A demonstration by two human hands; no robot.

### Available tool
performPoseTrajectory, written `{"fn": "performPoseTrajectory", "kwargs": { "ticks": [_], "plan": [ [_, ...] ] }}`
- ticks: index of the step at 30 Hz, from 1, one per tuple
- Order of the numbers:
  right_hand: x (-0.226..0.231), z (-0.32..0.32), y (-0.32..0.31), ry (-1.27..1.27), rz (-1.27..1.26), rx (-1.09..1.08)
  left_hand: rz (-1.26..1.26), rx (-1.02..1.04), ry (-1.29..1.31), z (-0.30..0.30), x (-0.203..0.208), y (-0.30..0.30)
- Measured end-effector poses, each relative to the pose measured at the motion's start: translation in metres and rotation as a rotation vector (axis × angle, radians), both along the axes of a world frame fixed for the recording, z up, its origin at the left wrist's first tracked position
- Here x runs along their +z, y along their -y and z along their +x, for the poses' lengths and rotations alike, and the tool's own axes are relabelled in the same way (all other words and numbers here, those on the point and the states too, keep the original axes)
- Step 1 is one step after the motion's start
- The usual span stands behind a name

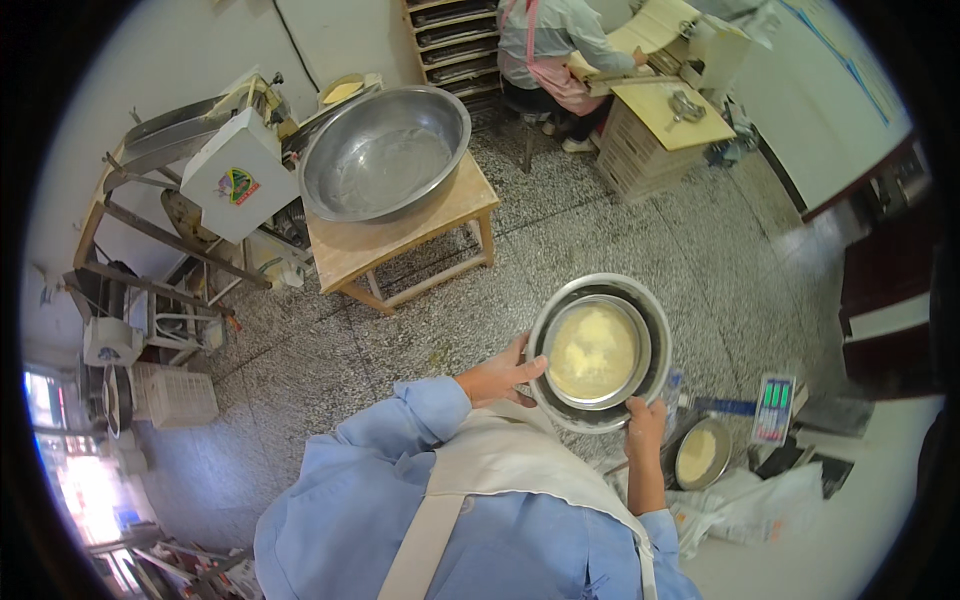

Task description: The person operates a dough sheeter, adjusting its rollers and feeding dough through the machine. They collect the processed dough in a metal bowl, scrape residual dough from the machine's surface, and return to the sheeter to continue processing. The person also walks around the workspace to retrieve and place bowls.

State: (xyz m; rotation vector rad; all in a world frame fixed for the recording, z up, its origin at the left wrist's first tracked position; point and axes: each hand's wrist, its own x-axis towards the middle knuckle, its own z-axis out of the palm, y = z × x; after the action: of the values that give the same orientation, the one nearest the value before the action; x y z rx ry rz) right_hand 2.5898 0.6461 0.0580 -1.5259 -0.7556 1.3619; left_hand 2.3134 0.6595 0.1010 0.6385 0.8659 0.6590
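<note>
A deep metal bowl [659, 328] is held in front of my apron. My left hand [507, 371] grips its left side, the thumb on the rim and the fingers beneath. The near right part of the rim is in my right hand [645, 425], fingers curled round it. Inside the bowl sits a smaller round metal vessel [643, 357] with pale yellow powder [592, 345] heaped in it. Whether that inner vessel has a mesh bottom, I cannot tell.
A wide metal basin [395, 165] stands on a wooden stool [375, 248] ahead left. To the right are a scale display [773, 408] and a bowl of powder [702, 453]. A co-worker [560, 55] sits at a table [670, 112] at the back.
</note>
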Motion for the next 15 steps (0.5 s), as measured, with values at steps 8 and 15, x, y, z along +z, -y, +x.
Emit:
{"fn": "performPoseTrajectory", "kwargs": {
  "ticks": [8, 15],
  "plan": [
    [0.016, -0.058, -0.197, 0.049, -0.012, 0.292, -0.006, 0.364, 0.111, -0.036, -0.040, -0.143],
    [0.040, -0.087, -0.345, -0.020, -0.157, 0.478, 0.021, 0.548, 0.125, -0.080, -0.050, -0.242]
  ]
}}
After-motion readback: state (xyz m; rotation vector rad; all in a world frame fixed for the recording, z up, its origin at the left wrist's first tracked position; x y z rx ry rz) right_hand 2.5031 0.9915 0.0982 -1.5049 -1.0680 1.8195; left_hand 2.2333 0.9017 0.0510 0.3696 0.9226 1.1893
